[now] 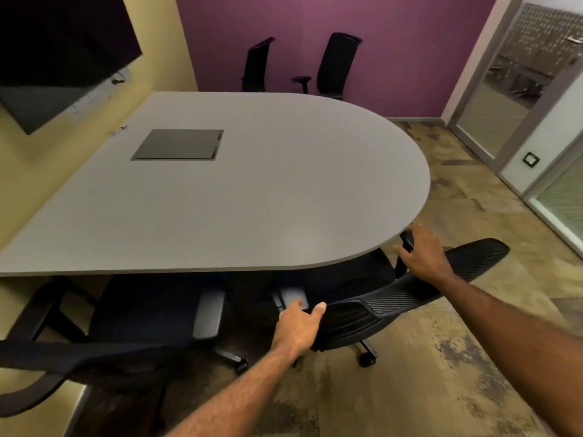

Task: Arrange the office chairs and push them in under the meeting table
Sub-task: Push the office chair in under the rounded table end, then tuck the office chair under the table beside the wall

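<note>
We stand at the rounded end of the grey tabletop, both arms reaching down to the black office chair in front of us. Our left grip is closed on the near edge of its mesh backrest, with the thumb hooked over the rim. Our right grip is closed around the armrest, thumb on one side and fingers on the other, right at the tabletop's edge. The chair sits at an angle to that curved edge. Its seat is partly beneath the tabletop and its backrest juts out over the mottled floor.

To the left, a second chair has its seat tucked partly under the long side, with the back towards us. Two more chairs, one and another, stand at the far side near the purple wall. A dark hatch is set into the tabletop, and a black screen hangs on the yellow wall.
</note>
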Tool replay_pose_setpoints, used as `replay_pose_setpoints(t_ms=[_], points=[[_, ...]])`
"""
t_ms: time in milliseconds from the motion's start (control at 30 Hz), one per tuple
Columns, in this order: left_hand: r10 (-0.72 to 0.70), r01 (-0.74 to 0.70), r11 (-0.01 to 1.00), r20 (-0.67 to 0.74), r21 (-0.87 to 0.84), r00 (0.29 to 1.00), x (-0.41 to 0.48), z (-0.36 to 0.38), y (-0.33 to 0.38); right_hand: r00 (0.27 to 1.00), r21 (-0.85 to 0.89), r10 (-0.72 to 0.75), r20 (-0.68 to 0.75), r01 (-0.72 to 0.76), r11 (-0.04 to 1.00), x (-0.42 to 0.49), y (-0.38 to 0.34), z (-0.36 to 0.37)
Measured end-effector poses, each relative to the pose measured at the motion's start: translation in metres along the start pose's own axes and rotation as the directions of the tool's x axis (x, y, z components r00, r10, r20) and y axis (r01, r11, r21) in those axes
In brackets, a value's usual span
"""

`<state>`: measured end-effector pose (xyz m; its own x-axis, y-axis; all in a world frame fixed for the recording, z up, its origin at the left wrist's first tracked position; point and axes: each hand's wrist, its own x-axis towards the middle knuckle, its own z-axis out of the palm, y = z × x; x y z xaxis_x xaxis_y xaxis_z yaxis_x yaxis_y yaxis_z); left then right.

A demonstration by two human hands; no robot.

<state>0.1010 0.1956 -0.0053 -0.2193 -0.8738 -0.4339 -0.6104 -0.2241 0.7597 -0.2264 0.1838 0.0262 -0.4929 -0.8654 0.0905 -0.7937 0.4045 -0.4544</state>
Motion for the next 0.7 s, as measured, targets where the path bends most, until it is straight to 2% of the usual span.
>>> replay_pose_setpoints(t_ms=[167, 367, 567, 700], points=[[0.036, -0.022, 0.99, -0.097, 0.138, 0.995, 0.0, -0.115, -0.057, 0.996, 0.026, -0.062, 0.071, 0.06, 0.998, -0.043, -0.093, 0.048], [0.126, -0.067, 0.966, -0.23, 0.249, 0.965, -0.005, -0.242, -0.117, 0.961, 0.126, -0.164, 0.221, 0.139, 0.982, -0.107, -0.219, 0.121], [0.205, 0.009, 0.875, -0.387, 0.484, 0.899, -0.023, -0.366, -0.183, 0.86, 0.17, -0.309, 0.407, 0.261, 0.95, -0.166, -0.336, 0.181], [0.241, 0.13, 0.806, -0.522, 0.577, 0.818, -0.037, -0.456, -0.239, 0.761, 0.297, -0.393, 0.516, 0.271, 0.916, -0.199, -0.41, 0.209]])
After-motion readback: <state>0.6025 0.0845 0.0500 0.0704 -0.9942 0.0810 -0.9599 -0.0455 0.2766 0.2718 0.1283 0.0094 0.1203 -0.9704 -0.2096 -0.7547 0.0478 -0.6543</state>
